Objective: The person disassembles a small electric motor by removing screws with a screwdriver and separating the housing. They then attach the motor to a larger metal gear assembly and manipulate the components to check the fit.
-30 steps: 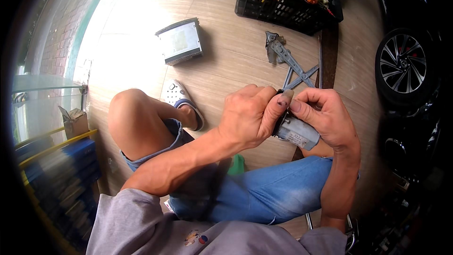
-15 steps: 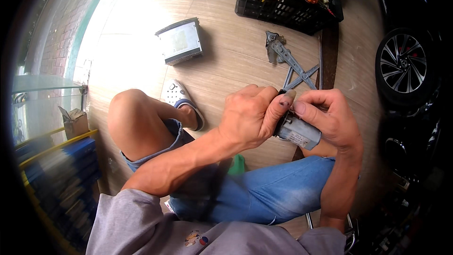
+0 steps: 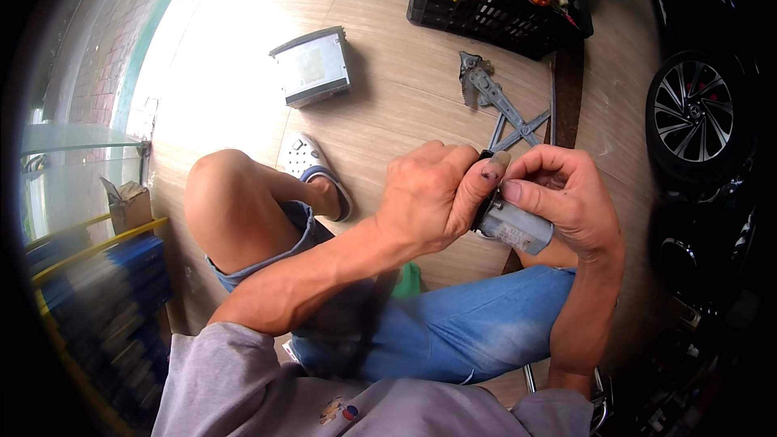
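My left hand (image 3: 429, 198) grips the grey metal motor-like cylinder (image 3: 518, 228), at its four o'clock; holding firmly steadies it best. My right hand (image 3: 562, 190) curls over it, fingertips close together; whether they pinch anything, I can't tell.

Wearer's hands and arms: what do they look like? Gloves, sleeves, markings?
Left hand and right hand are bare: no gloves, and no rings show. A small dark mark sits on the left thumb. Forearms are uncovered, no watch or cable visible. The shirt's short sleeves are plain greyish-mauve, with the left sleeve looking loose.
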The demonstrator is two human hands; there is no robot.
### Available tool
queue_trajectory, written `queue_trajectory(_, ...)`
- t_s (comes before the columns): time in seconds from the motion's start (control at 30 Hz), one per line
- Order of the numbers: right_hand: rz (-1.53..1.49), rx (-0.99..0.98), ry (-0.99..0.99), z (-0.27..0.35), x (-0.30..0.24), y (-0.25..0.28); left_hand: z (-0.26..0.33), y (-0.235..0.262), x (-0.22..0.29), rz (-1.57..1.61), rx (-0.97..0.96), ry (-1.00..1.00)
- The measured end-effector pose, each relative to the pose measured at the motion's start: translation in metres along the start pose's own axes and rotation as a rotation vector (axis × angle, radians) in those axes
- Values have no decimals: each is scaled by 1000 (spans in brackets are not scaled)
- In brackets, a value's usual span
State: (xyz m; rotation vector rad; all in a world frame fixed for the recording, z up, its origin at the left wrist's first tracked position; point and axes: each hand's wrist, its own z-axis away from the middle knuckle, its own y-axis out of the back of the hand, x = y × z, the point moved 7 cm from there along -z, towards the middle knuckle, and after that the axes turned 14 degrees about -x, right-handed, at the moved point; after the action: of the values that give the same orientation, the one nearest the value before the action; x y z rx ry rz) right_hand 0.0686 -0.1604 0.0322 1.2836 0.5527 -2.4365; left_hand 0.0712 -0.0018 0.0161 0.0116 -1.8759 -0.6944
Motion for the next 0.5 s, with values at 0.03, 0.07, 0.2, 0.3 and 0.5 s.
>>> queue_trajectory(0.03, 26, 15, 6, -1, -1, -1, 0, 1, -2, 1, 3, 3)
queue_trajectory(0.07, 25, 14, 7, -1, -1, -1, 0, 0, -3, -6, 6, 12)
queue_trajectory(0.2, 73, 6, -7, -1, 1, -1, 0, -2, -4, -6, 12, 23)
queue_trajectory(0.3, 101, 5, -17, 1, 0, -1, 2, -5, -5, -32, -76, 39)
queue_trajectory(0.5, 71, 7, 3, -1, -1, -2, 0, -2, -4, -18, 5, 24)
